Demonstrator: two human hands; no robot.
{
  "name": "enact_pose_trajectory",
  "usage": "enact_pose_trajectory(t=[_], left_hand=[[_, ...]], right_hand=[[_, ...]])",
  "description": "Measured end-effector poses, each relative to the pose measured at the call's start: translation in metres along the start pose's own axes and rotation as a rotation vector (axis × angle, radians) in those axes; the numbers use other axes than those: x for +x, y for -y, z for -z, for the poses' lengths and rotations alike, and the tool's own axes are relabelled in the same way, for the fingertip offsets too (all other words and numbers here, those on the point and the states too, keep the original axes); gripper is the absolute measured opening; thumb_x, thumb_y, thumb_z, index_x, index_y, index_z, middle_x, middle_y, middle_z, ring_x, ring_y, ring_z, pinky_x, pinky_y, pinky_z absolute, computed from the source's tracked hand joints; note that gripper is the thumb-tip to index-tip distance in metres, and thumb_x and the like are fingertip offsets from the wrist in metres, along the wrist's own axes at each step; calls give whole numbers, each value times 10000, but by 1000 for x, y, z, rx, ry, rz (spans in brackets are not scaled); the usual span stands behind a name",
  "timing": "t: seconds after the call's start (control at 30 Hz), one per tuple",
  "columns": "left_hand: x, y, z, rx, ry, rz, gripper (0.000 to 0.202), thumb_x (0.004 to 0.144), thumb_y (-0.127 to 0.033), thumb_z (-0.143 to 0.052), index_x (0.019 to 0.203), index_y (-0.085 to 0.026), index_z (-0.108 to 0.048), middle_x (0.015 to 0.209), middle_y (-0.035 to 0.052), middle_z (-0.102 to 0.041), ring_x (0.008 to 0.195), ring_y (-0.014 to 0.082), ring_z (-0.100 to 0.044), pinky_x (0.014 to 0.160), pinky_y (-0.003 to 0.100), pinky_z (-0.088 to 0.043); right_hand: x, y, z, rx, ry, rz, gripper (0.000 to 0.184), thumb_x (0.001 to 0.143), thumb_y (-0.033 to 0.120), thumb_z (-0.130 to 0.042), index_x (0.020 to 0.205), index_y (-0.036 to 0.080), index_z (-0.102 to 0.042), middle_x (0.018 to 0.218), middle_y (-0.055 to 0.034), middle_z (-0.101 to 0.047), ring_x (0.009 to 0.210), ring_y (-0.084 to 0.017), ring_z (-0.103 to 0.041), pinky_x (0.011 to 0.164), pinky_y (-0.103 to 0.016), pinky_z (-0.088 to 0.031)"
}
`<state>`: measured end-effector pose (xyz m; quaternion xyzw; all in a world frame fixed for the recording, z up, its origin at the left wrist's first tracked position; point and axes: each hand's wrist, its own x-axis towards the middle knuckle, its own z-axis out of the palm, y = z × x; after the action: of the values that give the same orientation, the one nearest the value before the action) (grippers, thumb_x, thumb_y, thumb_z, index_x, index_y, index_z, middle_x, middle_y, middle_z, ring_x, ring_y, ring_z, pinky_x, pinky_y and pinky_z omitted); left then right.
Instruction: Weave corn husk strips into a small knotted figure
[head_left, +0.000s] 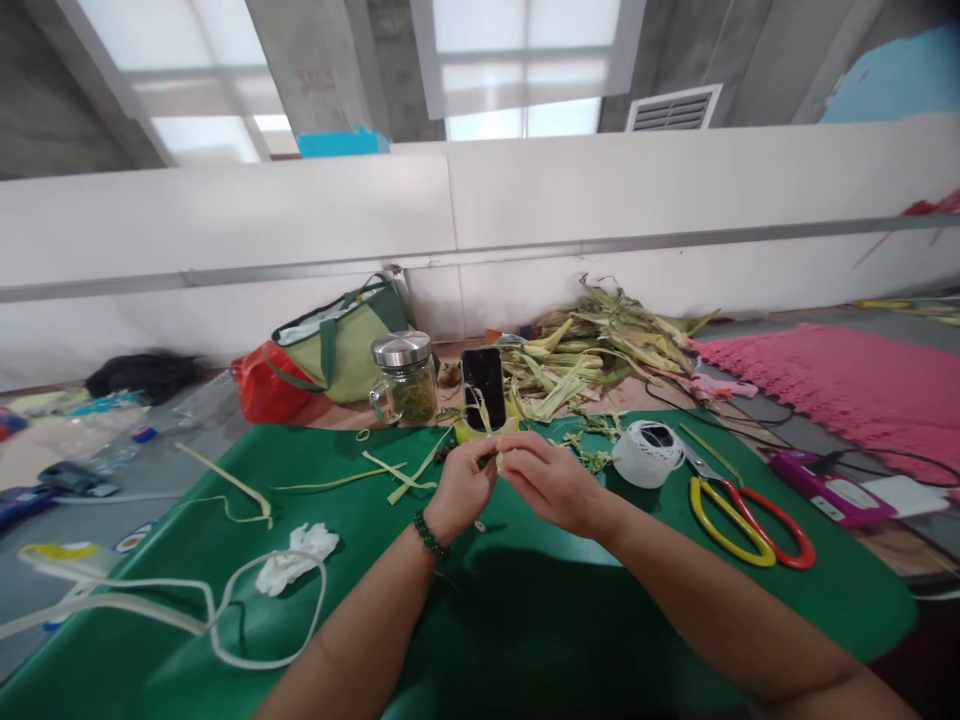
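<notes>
Above the middle of the green surface (375, 512), a thin corn-husk strip (482, 408) rises from between the fingertips, just in front of an upright smartphone (491, 375). Its long axis runs roughly upward in view, free end pointing away from the person and bending over near the top (the lower end is lost among the fingers). Pale and fibrous, it contrasts with the phone's flat black screen and the smooth, slightly glossy surface.

Behind lies a tangled heap of dry, creased corn husks (607, 350), with a rounded glass jar (416, 400) under a steel lid to its left. At right are a white ribbon roll (645, 458) and scissors (733, 493) with red and yellow looped handles.

Both forearms converge from the lower corners. The left hand (466, 490), a green bead bracelet (429, 536) at its wrist, and the right hand (553, 482) meet fingertip to fingertip, each grip pinched closed on the strip.
</notes>
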<state>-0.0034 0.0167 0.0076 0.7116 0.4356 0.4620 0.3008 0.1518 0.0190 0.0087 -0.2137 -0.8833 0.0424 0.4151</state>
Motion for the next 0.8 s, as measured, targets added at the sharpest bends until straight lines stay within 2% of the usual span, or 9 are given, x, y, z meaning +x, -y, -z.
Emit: enact_pose_trajectory(t=[0.13, 0.2, 0.27, 0.37, 0.5, 0.6, 0.67, 0.73, 0.8], left_hand=[[-5, -10, 2, 65, 70, -81, 321, 824, -274, -485, 556, -157, -617, 611, 37, -618, 610, 146, -532, 610, 245, -405], [-6, -8, 3, 76, 106, -50, 377, 835, -274, -463, 498, -157, -584, 550, 24, -586, 569, 133, -507, 580, 233, -388], [-6, -3, 3, 79, 128, -20, 333, 810, -270, -491, 527, -154, -624, 560, 25, -615, 573, 142, -523, 587, 237, -404], [-5, 7, 0, 23, 114, 16, 187, 729, -235, -558, 735, -157, -728, 748, 51, -721, 712, 198, -613, 706, 285, -470], [-1, 11, -3, -83, 46, 129, 261, 658, -178, -581, 857, -160, -750, 895, 68, -743, 871, 254, -649, 825, 345, -486], [1, 8, 0, -172, 16, 154, 274, 694, -230, -590, 911, -152, -739, 879, 66, -740, 854, 245, -651, 814, 347, -493], [0, 3, 2, -241, 28, 129, 380, 714, -262, -599, 1060, -133, -686, 888, 77, -731, 846, 235, -648, 804, 340, -495], [-1, -1, 3, -260, 64, 82, 503, 741, -267, -587, 1219, -112, -582, 900, 96, -717, 839, 223, -644, 807, 334, -491], [-3, -4, 3, -182, 79, 36, 508, 791, -244, -526, 1282, -114, -522, 895, 96, -703, 819, 207, -634, 812, 327, -481]], right_hand=[[3, 1, 4, 532, -5, -317, 128, 938, 277, -401, 866, 198, -471, 683, -6, -594, 563, -109, -593, 555, -233, -488], [3, 4, 1, 617, 44, -409, 160, 943, 291, -386, 837, 194, -456, 612, 20, -556, 514, -106, -576, 519, -222, -471], [0, 8, -5, 480, 52, -374, 191, 934, 282, -382, 778, 195, -450, 607, 18, -536, 515, -105, -545, 519, -221, -446], [-6, 13, -17, 127, 20, -193, 196, 921, 233, -363, 758, 194, -463, 673, -30, -564, 591, -137, -532, 561, -248, -426], [-9, 14, -25, -56, -9, -22, 179, 924, 180, -344, 843, 182, -503, 735, -68, -604, 651, -165, -566, 596, -264, -438], [-6, 9, -21, 40, -104, -36, 117, 918, 185, -400, 869, 202, -504, 770, -46, -613, 658, -142, -575, 592, -240, -449], [-3, 3, -14, 116, -224, -78, 29, 885, 203, -484, 908, 213, -499, 838, -47, -609, 701, -137, -578, 595, -230, -462], [0, -3, -7, 115, -347, -155, 180, 817, 245, -594, 963, 209, -495, 903, -65, -592, 771, -159, -575, 646, -261, -483], [2, -9, -2, 110, -374, -270, 317, 749, 286, -664, 1006, 197, -501, 907, -70, -591, 805, -183, -575, 705, -306, -491]])
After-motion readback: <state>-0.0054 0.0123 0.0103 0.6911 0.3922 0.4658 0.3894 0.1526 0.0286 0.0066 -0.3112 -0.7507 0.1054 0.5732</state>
